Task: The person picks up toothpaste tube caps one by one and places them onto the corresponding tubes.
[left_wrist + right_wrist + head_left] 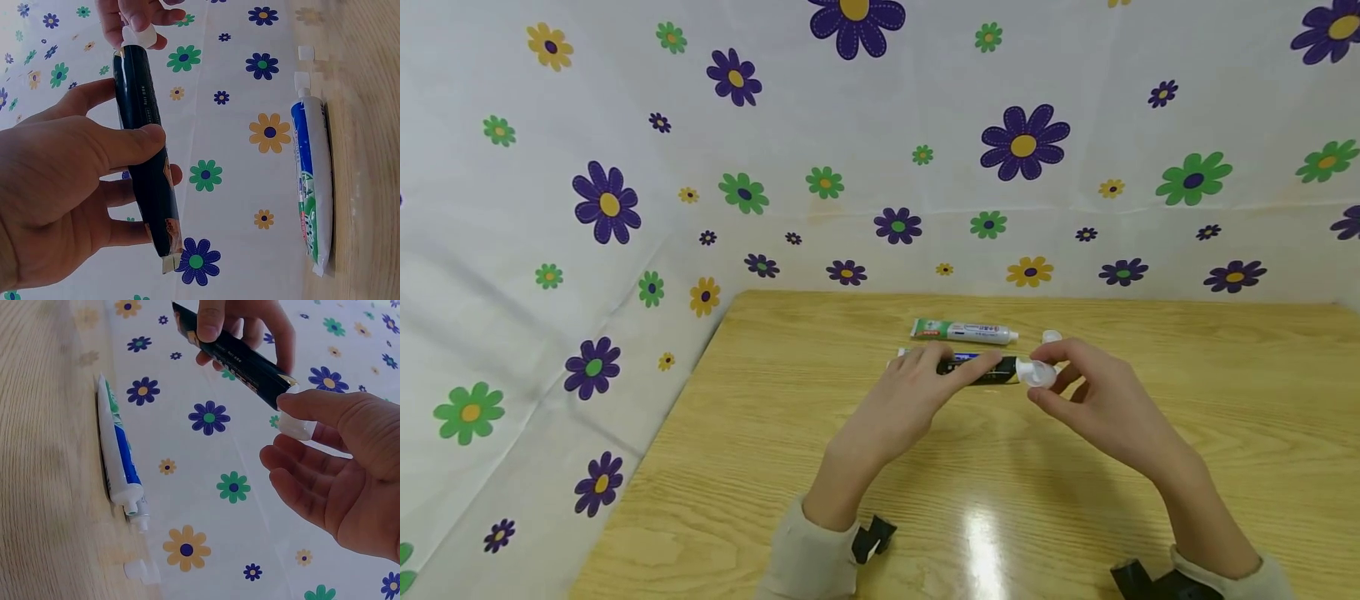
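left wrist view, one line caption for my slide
Left hand grips a dark tube while right hand holds its white cap; another tube lies on the wooden table.

Pale beige left sleeve point(814, 552), angular black device point(874, 539) that was worn beside it, right sleeve point(1262, 577) that matched in colour, second black device point(1176, 587) that was worn there, bare fingers point(312, 405)

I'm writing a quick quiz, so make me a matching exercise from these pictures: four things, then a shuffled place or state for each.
1. Left hand
2. Right hand
3. Black tube
4. Table

A. Holding the tube's white cap
B. Wood-grained
C. Gripping the tube's body
D. Held up off the surface

Pairs: 1-C, 2-A, 3-D, 4-B
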Demonstrator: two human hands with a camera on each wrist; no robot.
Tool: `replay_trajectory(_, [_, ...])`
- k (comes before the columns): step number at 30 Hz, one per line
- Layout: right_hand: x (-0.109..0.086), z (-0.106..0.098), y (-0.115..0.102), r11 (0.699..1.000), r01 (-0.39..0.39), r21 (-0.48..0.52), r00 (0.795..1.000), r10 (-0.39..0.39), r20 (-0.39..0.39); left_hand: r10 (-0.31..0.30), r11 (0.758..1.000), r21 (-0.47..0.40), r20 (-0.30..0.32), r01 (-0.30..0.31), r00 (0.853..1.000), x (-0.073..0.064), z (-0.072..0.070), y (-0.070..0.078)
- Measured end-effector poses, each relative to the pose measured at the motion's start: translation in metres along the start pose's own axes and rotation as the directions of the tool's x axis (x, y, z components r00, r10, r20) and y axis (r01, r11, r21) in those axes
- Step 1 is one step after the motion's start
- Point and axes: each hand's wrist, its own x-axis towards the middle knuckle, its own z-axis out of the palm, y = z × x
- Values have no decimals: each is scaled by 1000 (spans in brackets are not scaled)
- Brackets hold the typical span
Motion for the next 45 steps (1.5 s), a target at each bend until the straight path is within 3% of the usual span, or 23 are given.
replay_trajectory(19, [-1,2,-3,996,43,-80,999,-45,-25,9,999,34,34,-10,999,0,-4,3])
replay_trajectory(30, [-1,6,-6,990,74,-121,996,-79,-43,24,994,106,22,-26,999,-1,-8,4])
replay_trajectory(45, [-1,7,-4,987,83,-136,995,-91,-52,54,992,117,-9,-52,999,0,-8,5])
